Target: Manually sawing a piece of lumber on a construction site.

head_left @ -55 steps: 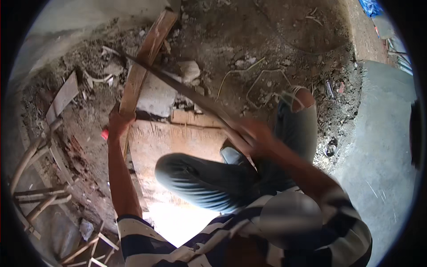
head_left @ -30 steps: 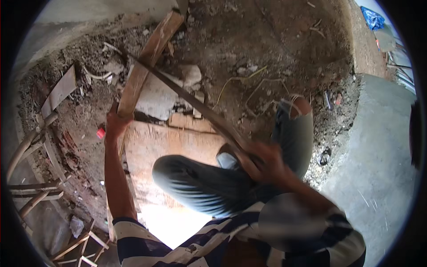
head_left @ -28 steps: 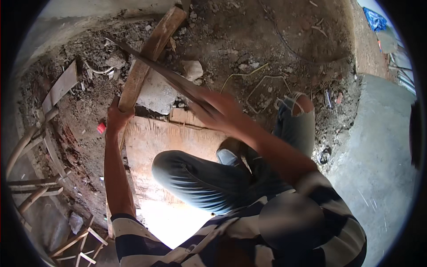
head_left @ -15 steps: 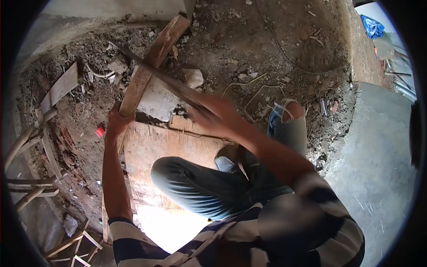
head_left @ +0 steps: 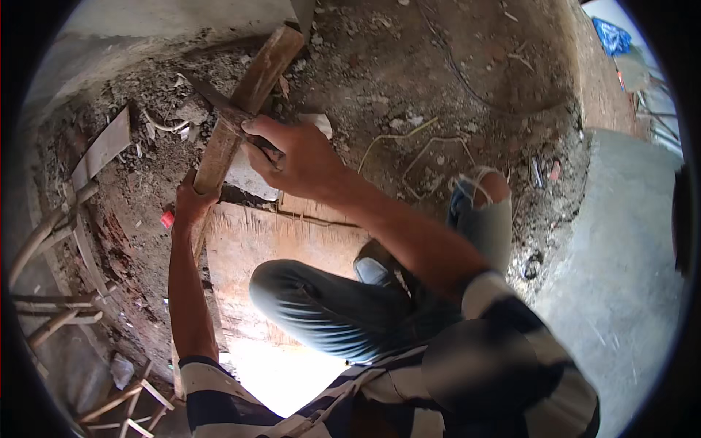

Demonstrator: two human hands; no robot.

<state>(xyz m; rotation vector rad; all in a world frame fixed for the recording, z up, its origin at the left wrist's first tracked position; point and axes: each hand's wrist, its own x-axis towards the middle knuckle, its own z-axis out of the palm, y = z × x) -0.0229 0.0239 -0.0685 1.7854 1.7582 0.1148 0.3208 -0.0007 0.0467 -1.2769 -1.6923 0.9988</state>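
Observation:
A long wooden plank (head_left: 269,67) runs slantwise from the far wall down along my left side. My left hand (head_left: 196,201) is wrapped round it about midway, pressing on its edge. My right hand (head_left: 303,157) is closed on the handle of a handsaw (head_left: 219,101), whose dark, narrow blade lies across the plank beyond my left hand. The blade's teeth are too small to make out. Beneath the plank sits a pale block (head_left: 252,175), partly hidden by my right hand. A plywood sheet (head_left: 285,237) lies in front of me, under my bent leg.
Rough soil (head_left: 394,73) with rubble and a loose wire (head_left: 467,84) spreads ahead. To the left are a broken flat piece (head_left: 102,146), wooden sticks (head_left: 55,317) and a red scrap (head_left: 167,219). A smooth concrete slab (head_left: 628,241) lies at right, a blue plastic bag (head_left: 612,36) beyond.
My right hand has pushed forward and left, close to the plank, so less of the saw blade shows on my side. My left hand stays on the plank.

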